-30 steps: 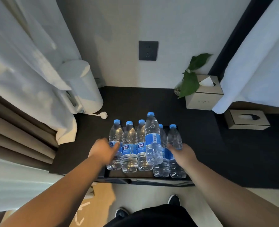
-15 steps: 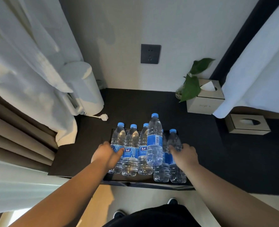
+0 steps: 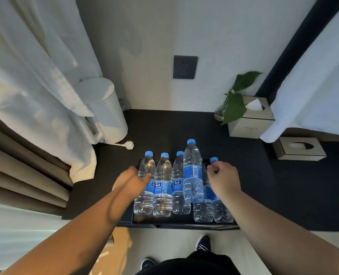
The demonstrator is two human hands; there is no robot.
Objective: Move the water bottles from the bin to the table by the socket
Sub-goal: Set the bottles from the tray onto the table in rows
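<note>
Water bottles point(image 3: 163, 185) with blue caps and blue labels stand upright, packed side by side in a shallow black bin point(image 3: 176, 223) at the near edge of the dark bench point(image 3: 184, 128). One taller bottle point(image 3: 192, 171) rises above the rest, right of the middle. The left hand point(image 3: 129, 182) is at the left end of the row, its fingers point(image 3: 145, 177) pressed against the leftmost bottle point(image 3: 145, 187) but not wrapped round it. The right hand point(image 3: 224, 180) is at the right end, its fingers point(image 3: 211, 168) curled narrowly at the neck of the rightmost bottle point(image 3: 221, 207), just under the blue cap; whether they grip it I cannot tell. On the wall behind the bench sits a dark socket point(image 3: 185, 67). A white kettle point(image 3: 103, 110) stands at the back left, its white plug point(image 3: 128, 145) lying loose on the bench. At the back right are a leafy plant in a glass vase point(image 3: 233, 102) and a tissue box point(image 3: 251, 121).
</note>
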